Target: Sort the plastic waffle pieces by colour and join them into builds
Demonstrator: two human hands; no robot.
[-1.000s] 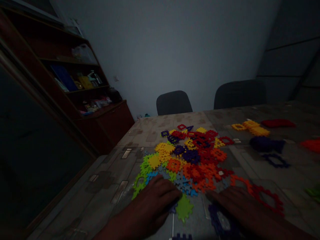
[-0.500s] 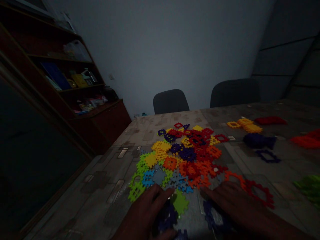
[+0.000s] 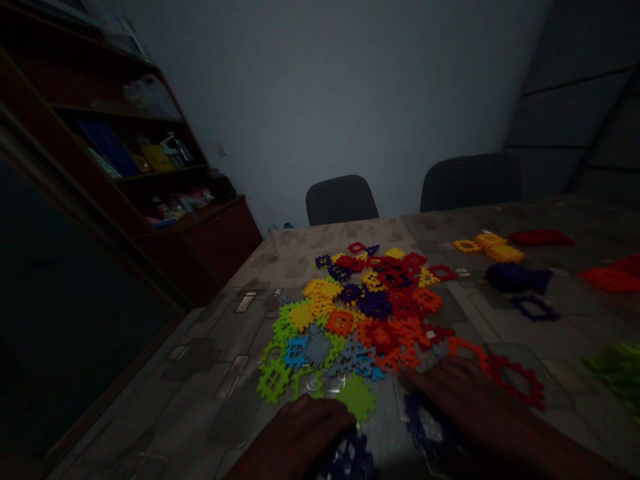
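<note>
My left hand (image 3: 300, 435) is low in the head view, its fingers curled over dark blue toothed interlocking toy pieces (image 3: 350, 460). My right hand (image 3: 465, 400) lies over another dark blue toothed piece (image 3: 423, 427), fingers close together; the hand hides part of the piece and its underside. Between the hands and just beyond them is a lime green toothed piece (image 3: 357, 398). Farther out spreads a mixed pile of toothed pieces, with blue (image 3: 296, 352), grey (image 3: 317, 349), orange (image 3: 341, 322), yellow (image 3: 301, 317) and red (image 3: 400, 303) ones.
Sorted groups stand on the patterned table (image 3: 200, 400) at right: yellow pieces (image 3: 493, 247), a red stack (image 3: 541, 238), a dark blue stack (image 3: 517, 277), orange-red pieces (image 3: 613, 277) and green ones (image 3: 617, 373). Two chairs (image 3: 343, 200) are behind the table; a shelf cabinet (image 3: 215, 240) is at left.
My left hand has drawn down and closer with its dark blue pieces, uncovering a green frame piece beside the lime green one. My right hand has barely shifted.
</note>
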